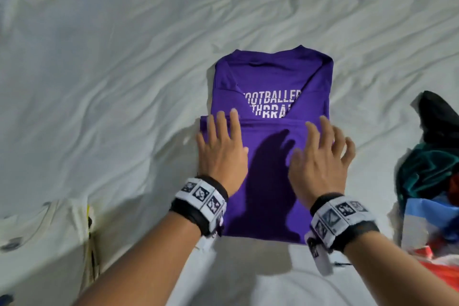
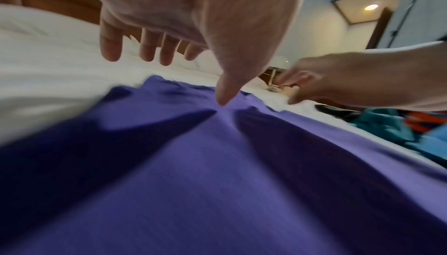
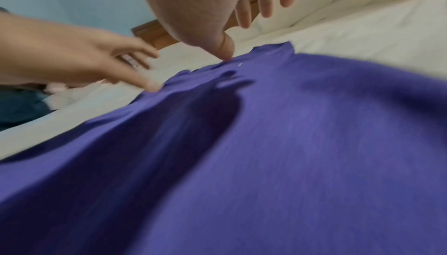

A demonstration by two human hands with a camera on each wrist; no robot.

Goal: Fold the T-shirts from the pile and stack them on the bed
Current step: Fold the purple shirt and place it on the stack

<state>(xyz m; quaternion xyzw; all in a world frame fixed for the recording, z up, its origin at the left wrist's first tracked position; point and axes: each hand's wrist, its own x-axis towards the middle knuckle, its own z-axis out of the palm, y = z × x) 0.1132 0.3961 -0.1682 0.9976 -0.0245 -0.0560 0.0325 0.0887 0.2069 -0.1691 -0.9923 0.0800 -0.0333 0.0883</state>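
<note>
A purple T-shirt (image 1: 270, 82) with white lettering lies on the white bed sheet (image 1: 111, 69), sides folded in and its lower part folded up over the print. My left hand (image 1: 221, 141) lies flat with spread fingers on the left of the folded-up part. My right hand (image 1: 323, 154) hovers or rests with spread fingers on its right side. In the left wrist view the left hand (image 2: 169, 49) is just above the purple T-shirt (image 2: 193, 173), thumb tip touching it. In the right wrist view the right hand (image 3: 241, 14) has its thumb tip on the purple T-shirt (image 3: 290, 144).
A pile of clothes (image 1: 432, 169) in black, teal, blue and red lies at the right edge of the bed. A pale folded T-shirt (image 1: 42, 228) lies at the lower left. A wooden headboard (image 3: 154, 31) stands beyond the bed.
</note>
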